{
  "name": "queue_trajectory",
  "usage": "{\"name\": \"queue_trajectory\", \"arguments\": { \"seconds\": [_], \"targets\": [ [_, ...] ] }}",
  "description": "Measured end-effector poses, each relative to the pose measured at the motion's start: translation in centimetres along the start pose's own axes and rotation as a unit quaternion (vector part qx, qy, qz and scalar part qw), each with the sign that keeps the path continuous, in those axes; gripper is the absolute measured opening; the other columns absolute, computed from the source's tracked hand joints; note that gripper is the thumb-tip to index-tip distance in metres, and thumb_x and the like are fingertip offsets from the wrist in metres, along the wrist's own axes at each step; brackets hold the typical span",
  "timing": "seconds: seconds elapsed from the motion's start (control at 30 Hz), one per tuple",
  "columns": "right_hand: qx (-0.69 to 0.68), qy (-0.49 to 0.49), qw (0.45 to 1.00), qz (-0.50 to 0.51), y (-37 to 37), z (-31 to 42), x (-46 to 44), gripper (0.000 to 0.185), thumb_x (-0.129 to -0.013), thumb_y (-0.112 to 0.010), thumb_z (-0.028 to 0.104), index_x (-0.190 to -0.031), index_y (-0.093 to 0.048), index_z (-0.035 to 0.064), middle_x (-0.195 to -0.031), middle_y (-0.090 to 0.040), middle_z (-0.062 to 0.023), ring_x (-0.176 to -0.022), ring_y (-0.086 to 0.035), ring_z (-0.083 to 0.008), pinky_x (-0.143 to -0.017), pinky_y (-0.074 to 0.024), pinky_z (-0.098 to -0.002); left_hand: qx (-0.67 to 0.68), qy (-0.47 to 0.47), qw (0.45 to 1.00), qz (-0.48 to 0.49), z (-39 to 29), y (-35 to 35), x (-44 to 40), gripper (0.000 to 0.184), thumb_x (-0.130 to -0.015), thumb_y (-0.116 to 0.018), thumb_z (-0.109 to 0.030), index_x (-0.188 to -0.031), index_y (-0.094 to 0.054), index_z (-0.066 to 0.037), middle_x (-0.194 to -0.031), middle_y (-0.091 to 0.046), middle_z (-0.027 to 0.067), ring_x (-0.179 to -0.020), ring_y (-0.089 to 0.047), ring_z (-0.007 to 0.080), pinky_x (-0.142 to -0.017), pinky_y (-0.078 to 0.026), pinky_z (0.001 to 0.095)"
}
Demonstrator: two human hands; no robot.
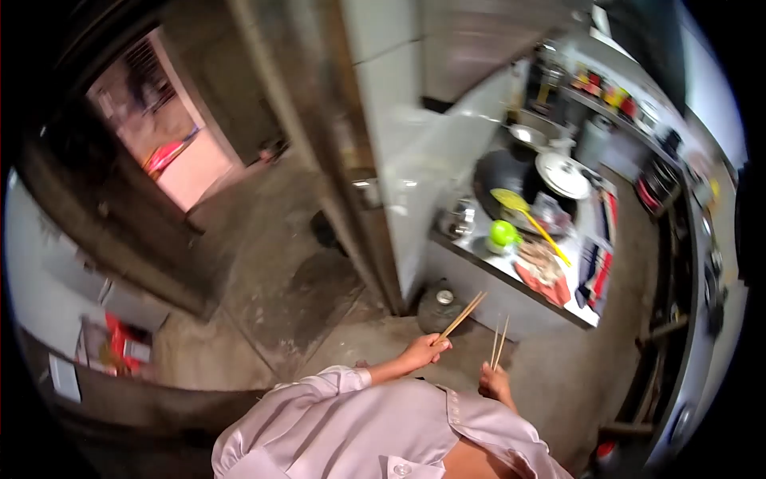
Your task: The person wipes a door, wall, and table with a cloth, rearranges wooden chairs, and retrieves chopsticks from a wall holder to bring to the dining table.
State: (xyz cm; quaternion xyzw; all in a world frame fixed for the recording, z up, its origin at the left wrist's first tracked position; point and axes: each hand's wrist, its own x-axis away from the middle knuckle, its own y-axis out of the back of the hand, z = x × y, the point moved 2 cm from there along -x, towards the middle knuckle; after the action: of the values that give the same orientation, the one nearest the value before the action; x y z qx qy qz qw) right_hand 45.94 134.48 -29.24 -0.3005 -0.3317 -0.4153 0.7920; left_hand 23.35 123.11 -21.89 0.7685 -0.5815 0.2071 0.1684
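Wooden chopsticks (463,315) stick up out of my left hand (423,352), whose fingers are closed around their lower ends. My right hand (497,382) grips a second, thinner-looking set of chopsticks (500,343), their tips spread slightly apart. Both hands are in front of my body, a short way from each other and touching nothing else. Just beyond the left chopsticks, a gas cylinder (438,307) stands on the floor. How many chopsticks are in each hand is hard to make out.
A counter (581,313) ahead right bears a dark wok (488,177), a white lid (563,175), a yellow slotted spatula (533,221), a green ball-like item (502,234) and cloths (545,275). A post (351,168) and a doorway (203,172) are left. Shelving (678,319) lines the right.
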Motion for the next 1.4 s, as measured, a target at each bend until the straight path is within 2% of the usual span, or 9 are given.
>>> {"name": "queue_trajectory", "arguments": {
  "seconds": [0.2,0.43,0.7,0.8,0.83,0.97,1.1,1.27,1.4],
  "targets": [
    [0.401,0.034,0.912,0.080,-16.8,-2.9,-7.8,0.035,-0.083,-0.063,0.039,-0.082,-0.063,0.0043,-0.061,-0.052,-0.0014,-0.051,-0.046,-0.0112,-0.043,-0.0357,-0.0266,-0.007,0.051,0.969,-0.243,10.7,17.7,5.7,0.044,-0.090,-0.045,-0.048,-0.092,-0.062,-0.008,-0.060,-0.055,0.0036,-0.050,-0.049,0.0133,-0.049,-0.039,0.0272],
    [0.446,0.057,0.848,0.281,-38.6,-4.3,-16.4,0.016,-0.092,-0.046,0.013,-0.093,-0.059,0.0039,-0.063,-0.047,-0.0007,-0.051,-0.045,-0.0117,-0.042,-0.0378,-0.0273,0.210,0.087,0.851,-0.473,21.5,34.0,15.5,0.045,-0.094,-0.035,-0.042,-0.080,-0.060,-0.007,-0.058,-0.053,0.0033,-0.046,-0.047,0.0139,-0.044,-0.036,0.0291],
    [0.478,-0.056,0.831,0.280,-54.5,-7.0,-20.7,0.020,-0.092,-0.039,0.018,-0.082,-0.053,0.0081,-0.055,-0.044,-0.0022,-0.042,-0.039,-0.0130,-0.036,-0.0294,-0.0285,0.476,-0.015,0.648,-0.595,25.2,38.1,26.9,0.022,-0.093,-0.049,-0.027,-0.084,-0.054,-0.008,-0.059,-0.049,-0.0009,-0.046,-0.041,0.0084,-0.041,-0.030,0.0231],
    [0.567,0.316,0.683,0.335,-55.2,-15.4,-41.2,0.024,-0.092,-0.042,0.022,-0.076,-0.055,0.0091,-0.053,-0.046,-0.0027,-0.039,-0.039,-0.0134,-0.034,-0.0266,-0.0289,0.503,0.010,0.584,-0.638,27.2,37.8,29.6,0.017,-0.091,-0.052,-0.024,-0.085,-0.053,-0.008,-0.059,-0.048,-0.0007,-0.046,-0.041,0.0078,-0.040,-0.030,0.0227],
    [0.657,0.222,0.679,0.243,-59.0,-12.8,-36.7,0.031,-0.088,-0.051,0.030,-0.075,-0.064,0.0050,-0.066,-0.061,-0.0120,-0.051,-0.055,-0.0235,-0.053,-0.0433,-0.0357,0.486,0.025,0.572,-0.660,28.4,37.9,30.2,0.017,-0.090,-0.054,-0.024,-0.085,-0.055,-0.008,-0.059,-0.048,-0.0006,-0.046,-0.042,0.0077,-0.040,-0.030,0.0230],
    [0.609,0.122,0.751,0.223,-70.3,-11.8,-36.4,0.036,-0.088,-0.050,0.026,-0.063,-0.061,0.0024,-0.053,-0.055,-0.0115,-0.048,-0.053,-0.0228,-0.048,-0.0396,-0.0373,0.452,0.087,0.499,-0.735,32.8,40.1,31.6,0.018,-0.086,-0.058,-0.024,-0.084,-0.058,-0.006,-0.059,-0.049,0.0003,-0.047,-0.044,0.0104,-0.041,-0.032,0.0266],
    [0.664,0.217,0.625,0.348,-81.7,-9.9,-35.9,0.035,-0.089,-0.051,0.026,-0.062,-0.057,0.0036,-0.053,-0.054,-0.0089,-0.044,-0.050,-0.0220,-0.042,-0.0365,-0.0366,0.507,0.093,0.461,-0.722,37.2,45.4,32.0,0.012,-0.090,-0.049,-0.017,-0.091,-0.052,-0.005,-0.059,-0.049,0.0008,-0.045,-0.041,0.0116,-0.041,-0.032,0.0254],
    [0.572,-0.036,0.762,0.302,-94.5,-13.9,-41.0,0.025,-0.088,-0.053,0.024,-0.069,-0.051,0.0077,-0.054,-0.050,-0.0057,-0.041,-0.044,-0.0203,-0.037,-0.0350,-0.0341,0.388,0.099,0.490,-0.774,44.2,52.1,31.6,0.016,-0.086,-0.056,-0.022,-0.092,-0.060,-0.008,-0.074,-0.059,0.0065,-0.065,-0.058,0.0153,-0.053,-0.047,0.0283],
    [0.680,-0.101,0.660,0.304,-105.9,-18.7,-34.4,0.017,-0.088,-0.052,0.017,-0.073,-0.051,0.0084,-0.056,-0.051,-0.0074,-0.041,-0.046,-0.0193,-0.036,-0.0389,-0.0322,0.573,-0.057,0.284,-0.767,36.1,55.7,38.3,0.016,-0.090,-0.052,-0.020,-0.101,-0.054,-0.009,-0.075,-0.060,0.0070,-0.065,-0.060,0.0190,-0.055,-0.051,0.0304]
  ]
}}
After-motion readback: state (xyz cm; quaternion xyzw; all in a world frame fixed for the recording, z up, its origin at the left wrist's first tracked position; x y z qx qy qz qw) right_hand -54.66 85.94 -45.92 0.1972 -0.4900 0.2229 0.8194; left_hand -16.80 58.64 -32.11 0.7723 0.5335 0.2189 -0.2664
